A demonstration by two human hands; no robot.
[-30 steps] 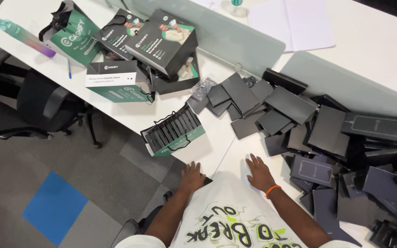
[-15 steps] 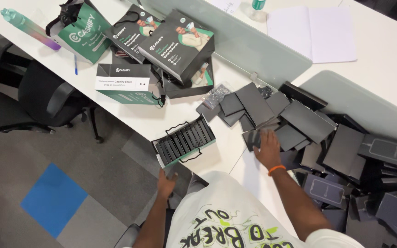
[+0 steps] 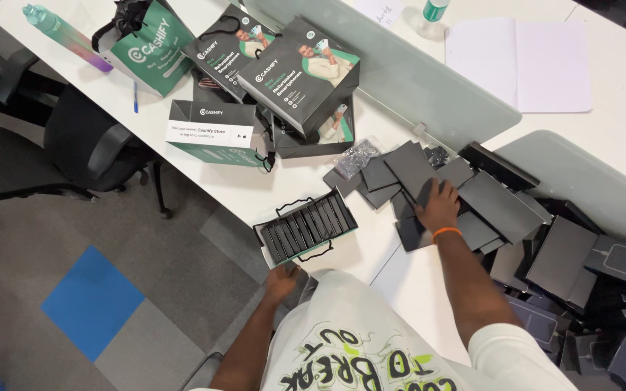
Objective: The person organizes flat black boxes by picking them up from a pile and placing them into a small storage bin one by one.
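Right hand (image 3: 440, 206) stretched forward, palm down, fingers spread flat, orange band at the wrist. Left hand (image 3: 282, 281) lower, drawn close to the body, fingers loosely curled.

Beyond the right hand: open white notebook (image 3: 519, 64), bottle (image 3: 432, 12). Far left of it: printed boxes (image 3: 302, 72), green bag (image 3: 155, 45), office chair (image 3: 92, 141).

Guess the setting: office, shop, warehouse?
Probably an office used for packing goods: long white desk with frosted glass divider, black swivel chair on grey carpet tiles, and heaps of flat black cardboard boxes beside printed green-and-black paper bags.
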